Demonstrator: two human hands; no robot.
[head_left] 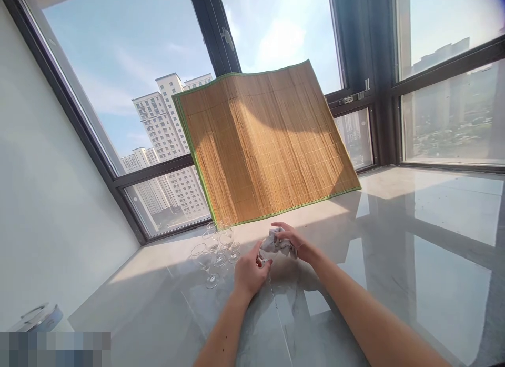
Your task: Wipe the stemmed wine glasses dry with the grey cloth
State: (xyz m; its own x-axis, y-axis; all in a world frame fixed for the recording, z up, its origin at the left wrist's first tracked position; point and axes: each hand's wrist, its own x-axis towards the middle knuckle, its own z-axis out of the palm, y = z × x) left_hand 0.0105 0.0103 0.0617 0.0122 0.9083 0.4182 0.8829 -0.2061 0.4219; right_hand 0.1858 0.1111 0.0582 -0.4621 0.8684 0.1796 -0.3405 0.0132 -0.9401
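Observation:
My left hand (250,271) is closed around a clear glass (265,260), mostly hidden by the fingers and the cloth. A crumpled, whitish cloth (276,242) is in my right hand (298,242), whose fingers curl over it and press it against the glass. Both hands are close together, just above the floor. To the left of my left hand, several clear stemmed glasses (212,279) stand upright in a cluster.
A bamboo mat (268,146) with green edging leans against the dark-framed windows (219,35) behind the glasses. Glossy grey tiles (165,314) reflect the light. A white wall (51,161) rises at left; a white round container (41,318) is at lower left.

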